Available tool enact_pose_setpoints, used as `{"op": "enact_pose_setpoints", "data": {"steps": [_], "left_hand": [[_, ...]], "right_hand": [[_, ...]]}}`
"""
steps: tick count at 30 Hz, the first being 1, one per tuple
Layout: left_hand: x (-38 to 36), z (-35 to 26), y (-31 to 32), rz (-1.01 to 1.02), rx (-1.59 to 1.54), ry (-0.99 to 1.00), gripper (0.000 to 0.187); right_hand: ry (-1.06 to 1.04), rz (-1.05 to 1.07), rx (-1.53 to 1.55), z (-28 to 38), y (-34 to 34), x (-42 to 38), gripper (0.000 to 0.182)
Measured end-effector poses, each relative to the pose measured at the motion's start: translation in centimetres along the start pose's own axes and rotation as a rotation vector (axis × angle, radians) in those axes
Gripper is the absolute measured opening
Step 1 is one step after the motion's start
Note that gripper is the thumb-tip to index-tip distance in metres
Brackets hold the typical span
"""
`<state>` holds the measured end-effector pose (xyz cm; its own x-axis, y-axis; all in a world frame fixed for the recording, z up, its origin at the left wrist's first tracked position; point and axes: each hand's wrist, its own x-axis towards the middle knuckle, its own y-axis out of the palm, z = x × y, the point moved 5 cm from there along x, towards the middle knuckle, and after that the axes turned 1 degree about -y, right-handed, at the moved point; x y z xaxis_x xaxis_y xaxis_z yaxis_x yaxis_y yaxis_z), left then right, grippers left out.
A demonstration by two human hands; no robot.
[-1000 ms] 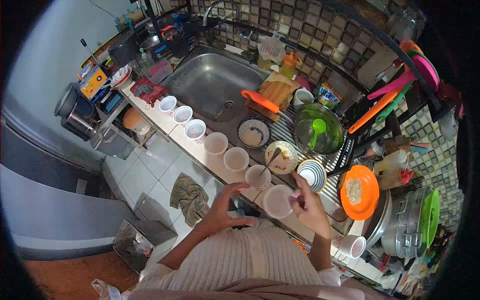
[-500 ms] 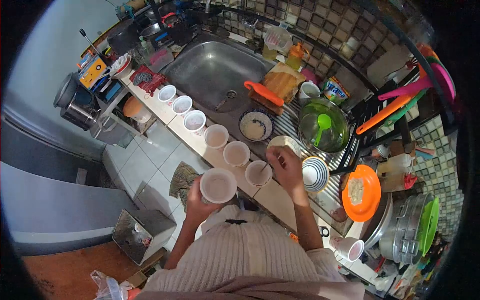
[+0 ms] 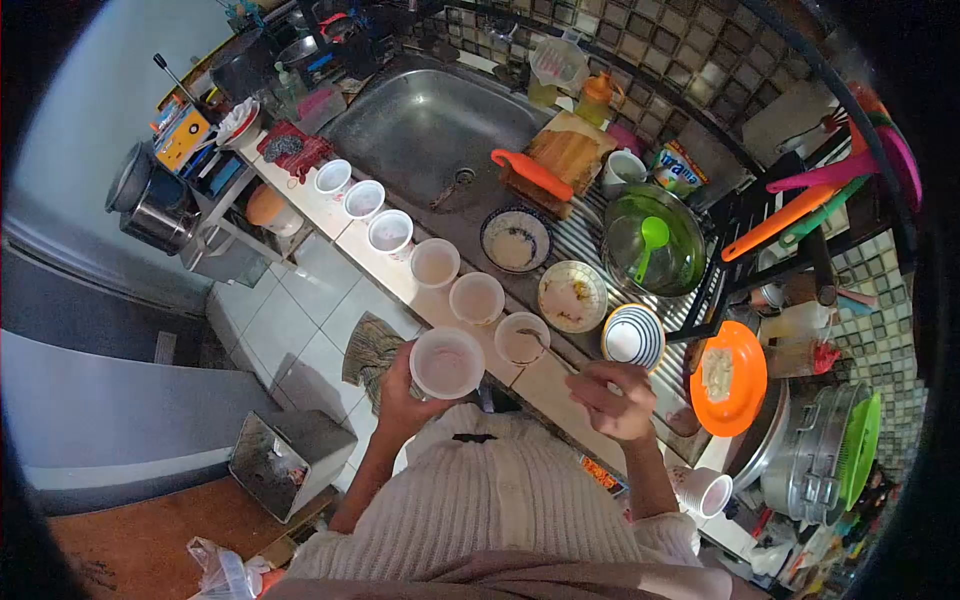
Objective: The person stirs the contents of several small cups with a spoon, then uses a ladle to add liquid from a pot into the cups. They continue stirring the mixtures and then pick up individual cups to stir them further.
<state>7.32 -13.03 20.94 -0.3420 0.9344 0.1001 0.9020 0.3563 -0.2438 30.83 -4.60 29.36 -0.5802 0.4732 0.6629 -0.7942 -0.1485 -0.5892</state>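
My left hand (image 3: 401, 392) is closed around a translucent plastic cup (image 3: 447, 363), held above the counter's front edge. Inside that cup is something pale pinkish. My right hand (image 3: 618, 400) hovers over the counter, empty, its fingers loosely bent and apart. To its upper left stands another cup (image 3: 522, 339), with a metal spoon (image 3: 537, 337) leaning in it. Further cups, such as one with pale contents (image 3: 476, 299) and a whiter one (image 3: 390, 232), form a row along the counter edge. Behind them are a patterned bowl (image 3: 572, 297) with food bits and a dark-rimmed bowl (image 3: 515, 240).
A steel sink (image 3: 420, 110) lies at the back left. On the right are a striped bowl (image 3: 634, 338), an orange plate (image 3: 742, 402) with pale food, stacked cups (image 3: 704, 492), and a steel basin (image 3: 625, 235) holding a green spoon (image 3: 652, 240). A bin (image 3: 325, 450) stands below left.
My right hand has let go of the spoon and moved down and right, uncovering the patterned bowl. The spoon now leans in the cup. The cup in my left hand has shifted slightly right.
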Motion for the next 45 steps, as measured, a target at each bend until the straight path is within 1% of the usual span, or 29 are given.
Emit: {"op": "enact_pose_setpoints", "data": {"steps": [1,2,4,7,8,9,10,11,12,13,14,15,17,18,19,22,24,25,26,27,29,30,31,33,34,36,39,43,45], "left_hand": [[-0.1,0.1,0.0,-0.001,0.001,0.002,0.067],[-0.1,0.4,0.0,0.001,-0.001,0.011,0.067],[-0.1,0.6,0.1,0.007,-0.001,0.015,0.067],[0.1,0.6,0.4,0.021,0.036,0.009,0.068],[0.2,0.2,0.4,0.022,0.076,0.032,0.069],[0.0,0.0,0.4,0.025,0.117,0.052,0.069],[-0.1,0.3,0.6,0.030,0.117,0.052,0.069],[-0.3,1.2,0.8,0.032,0.023,0.015,0.069],[-0.1,1.5,1.0,0.034,-0.071,-0.014,0.069],[0.2,1.3,1.2,0.040,-0.074,0.000,0.069],[0.3,1.1,1.4,0.059,-0.047,0.015,0.068],[0.2,0.9,1.5,0.075,-0.019,0.020,0.068],[-0.2,0.8,1.6,0.090,0.010,0.021,0.067],[0.1,0.7,1.7,0.103,0.038,0.038,0.067],[0.3,0.4,1.8,0.100,0.039,0.044,0.067],[0.1,0.3,1.9,0.092,0.006,0.017,0.067],[0.3,1.1,2.0,0.074,-0.071,-0.010,0.068],[0.4,1.1,2.1,0.075,-0.072,-0.004,0.068],[0.4,0.9,2.0,0.061,-0.044,0.025,0.069],[0.4,0.6,1.9,0.048,-0.014,0.052,0.069],[0.6,0.1,1.9,0.069,-0.020,0.045,0.069],[0.7,-0.1,2.1,0.089,-0.032,0.032,0.069],[0.8,-0.2,2.1,0.093,-0.036,0.036,0.069],[1.0,-0.2,2.1,0.126,-0.014,-0.012,0.069],[1.1,-0.3,2.2,0.125,-0.016,-0.004,0.069],[0.9,-0.4,2.2,0.079,0.008,0.025,0.068],[0.7,0.2,2.2,0.054,-0.039,0.044,0.067],[0.5,0.1,2.1,0.047,-0.024,0.053,0.068],[0.6,0.3,2.1,0.070,-0.039,0.045,0.068]], "right_hand": [[-0.009,-0.153,0.001,0.3,-0.9,0.0,0.024],[-0.013,-0.157,0.000,0.3,-0.9,-0.5,0.024],[0.180,-0.224,0.033,-0.6,-1.2,-2.2,0.026],[0.128,-0.218,-0.005,-0.3,-1.4,-2.1,0.022],[0.130,-0.222,-0.005,-0.2,-1.3,-2.2,0.022],[0.165,-0.248,0.027,-0.2,-1.3,-2.5,0.017],[0.197,-0.274,0.056,-0.2,-1.3,-2.7,0.012],[0.201,-0.277,0.052,-0.2,-1.2,-3.0,0.012],[0.324,-0.396,0.145,-1.0,-1.4,-3.7,0.008],[0.442,-0.518,0.238,-1.8,-1.4,-4.3,0.007],[0.560,-0.645,0.328,-2.4,-1.3,-4.8,0.011],[0.562,-0.647,0.326,-2.6,-1.3,-4.5,0.011],[0.850,-0.939,0.556,-4.2,-1.3,-5.6,0.013],[0.871,-0.954,0.522,-5.1,-1.5,-6.1,0.018],[0.864,-0.955,0.525,-5.8,-1.7,-6.3,0.018],[0.825,-1.122,0.473,-6.6,-2.3,-7.3,0.015],[0.803,-1.125,0.410,-6.8,-2.4,-7.7,0.016],[0.776,-1.122,0.357,-7.1,-2.5,-7.8,0.016],[0.760,-1.053,0.278,-7.6,-2.4,-8.4,0.016],[0.758,-1.057,0.281,-8.0,-2.1,-8.6,0.016],[0.674,-0.926,0.103,-7.9,-1.9,-8.0,0.014],[0.610,-0.828,-0.039,-7.7,-1.9,-7.6,0.014],[0.588,-0.767,-0.089,-7.8,-1.7,-7.5,0.014],[0.515,-0.679,-0.236,-8.1,-1.3,-7.3,0.012],[0.509,-0.684,-0.238,-8.2,-1.4,-7.2,0.012],[0.362,-0.509,-0.442,-7.7,-1.0,-6.1,0.010],[0.292,-0.474,-0.479,-7.8,-0.8,-5.6,0.008],[0.343,-0.395,-0.463,-8.4,-0.5,-5.7,0.009],[0.380,-0.418,-0.436,-8.8,-0.3,-6.1,0.010]]}}
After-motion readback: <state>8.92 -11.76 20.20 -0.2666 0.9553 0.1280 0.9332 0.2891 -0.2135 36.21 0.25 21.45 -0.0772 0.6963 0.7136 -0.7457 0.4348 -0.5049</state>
